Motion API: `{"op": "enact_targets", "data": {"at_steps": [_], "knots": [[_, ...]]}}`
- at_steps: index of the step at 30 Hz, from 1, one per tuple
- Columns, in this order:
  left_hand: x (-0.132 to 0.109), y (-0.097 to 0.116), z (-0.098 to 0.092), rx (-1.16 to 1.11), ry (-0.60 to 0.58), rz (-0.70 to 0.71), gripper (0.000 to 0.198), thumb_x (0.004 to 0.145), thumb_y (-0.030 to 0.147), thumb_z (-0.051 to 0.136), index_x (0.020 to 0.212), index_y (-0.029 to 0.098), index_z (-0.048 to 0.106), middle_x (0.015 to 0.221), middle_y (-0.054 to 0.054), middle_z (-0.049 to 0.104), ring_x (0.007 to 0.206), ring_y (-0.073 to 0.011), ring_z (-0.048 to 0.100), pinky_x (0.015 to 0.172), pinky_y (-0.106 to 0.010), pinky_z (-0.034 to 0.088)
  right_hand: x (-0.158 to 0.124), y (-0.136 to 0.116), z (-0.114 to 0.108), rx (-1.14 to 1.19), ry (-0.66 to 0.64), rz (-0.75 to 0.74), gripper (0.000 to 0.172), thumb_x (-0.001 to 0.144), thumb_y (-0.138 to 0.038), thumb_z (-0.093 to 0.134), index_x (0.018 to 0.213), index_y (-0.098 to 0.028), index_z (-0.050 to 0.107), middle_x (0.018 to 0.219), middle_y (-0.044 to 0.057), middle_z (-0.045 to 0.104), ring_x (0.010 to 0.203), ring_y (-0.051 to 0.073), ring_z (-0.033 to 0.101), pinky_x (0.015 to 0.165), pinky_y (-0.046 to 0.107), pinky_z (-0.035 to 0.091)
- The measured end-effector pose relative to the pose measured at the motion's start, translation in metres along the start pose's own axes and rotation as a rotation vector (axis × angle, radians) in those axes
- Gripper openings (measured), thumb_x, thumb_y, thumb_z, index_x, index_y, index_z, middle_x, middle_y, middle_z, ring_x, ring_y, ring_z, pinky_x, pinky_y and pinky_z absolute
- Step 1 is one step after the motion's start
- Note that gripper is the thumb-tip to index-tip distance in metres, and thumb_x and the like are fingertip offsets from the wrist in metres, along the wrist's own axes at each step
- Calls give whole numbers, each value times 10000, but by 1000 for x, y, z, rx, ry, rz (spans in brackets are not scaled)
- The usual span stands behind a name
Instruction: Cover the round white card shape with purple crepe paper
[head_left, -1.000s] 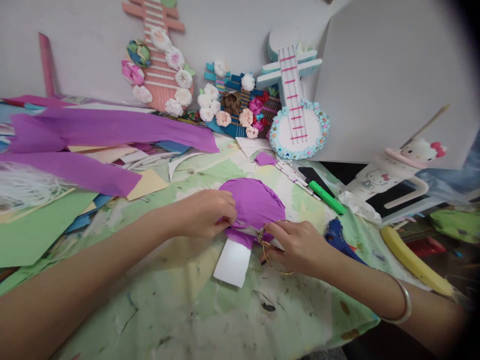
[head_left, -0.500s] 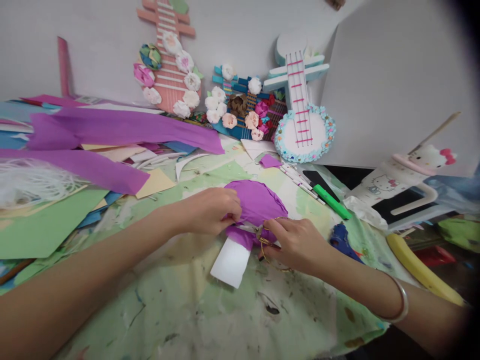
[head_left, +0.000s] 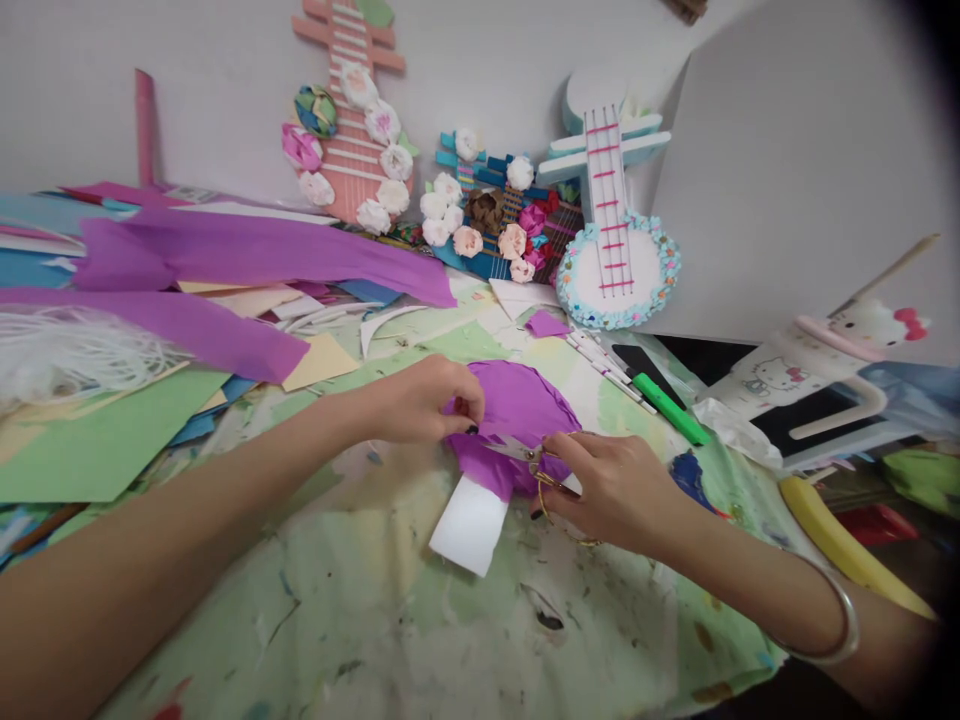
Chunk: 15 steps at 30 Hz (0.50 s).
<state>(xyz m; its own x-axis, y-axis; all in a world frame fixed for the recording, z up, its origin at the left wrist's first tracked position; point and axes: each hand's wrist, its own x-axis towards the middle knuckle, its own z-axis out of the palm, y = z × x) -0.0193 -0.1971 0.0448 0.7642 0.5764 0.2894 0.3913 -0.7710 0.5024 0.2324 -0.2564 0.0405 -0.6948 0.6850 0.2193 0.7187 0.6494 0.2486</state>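
Observation:
A round shape covered in purple crepe paper (head_left: 525, 400) lies on the table, with a bare white neck (head_left: 469, 525), like foam, sticking out toward me. My left hand (head_left: 431, 402) pinches the paper's edge at the left side of the round part. In my right hand (head_left: 615, 495) is a pair of scissors (head_left: 532, 456) with gold-coloured handles. Its blades point left across the purple paper, just below my left fingertips, and look slightly apart. Exactly where the blades meet the paper is hard to make out.
Purple paper strips (head_left: 262, 255) and coloured sheets pile up at left beside white string (head_left: 82, 350). Decorated model instruments (head_left: 619, 265) lean on the wall. At right are a green marker (head_left: 670, 408), a blue glue gun (head_left: 690, 478), a cup (head_left: 787, 370) and a yellow curved object (head_left: 847, 545).
My left hand has risen slightly at the paper's edge, and its fingertips now show. The scissor blades look more parted. The whole view has shifted a little.

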Motion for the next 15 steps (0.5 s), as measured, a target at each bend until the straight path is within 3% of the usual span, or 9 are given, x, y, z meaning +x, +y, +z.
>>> {"op": "enact_targets", "data": {"at_steps": [10,15], "knots": [[1,1,2,7,1,-3,165,707,13,565,721,148,658,720,-9,673,703,-123,584,666,-213,422,26,-8,1,26,-225,-28,168,815,-282,538,865,-126,576,656,40,642,522,126,496,487,291,132],[1,-1,0,-55,7,-37,158,699,21,565,723,144,661,705,-5,671,653,-103,570,634,-198,418,29,-8,-4,33,-176,-17,184,798,-304,547,870,-140,585,684,46,656,556,146,533,494,290,148]]}}
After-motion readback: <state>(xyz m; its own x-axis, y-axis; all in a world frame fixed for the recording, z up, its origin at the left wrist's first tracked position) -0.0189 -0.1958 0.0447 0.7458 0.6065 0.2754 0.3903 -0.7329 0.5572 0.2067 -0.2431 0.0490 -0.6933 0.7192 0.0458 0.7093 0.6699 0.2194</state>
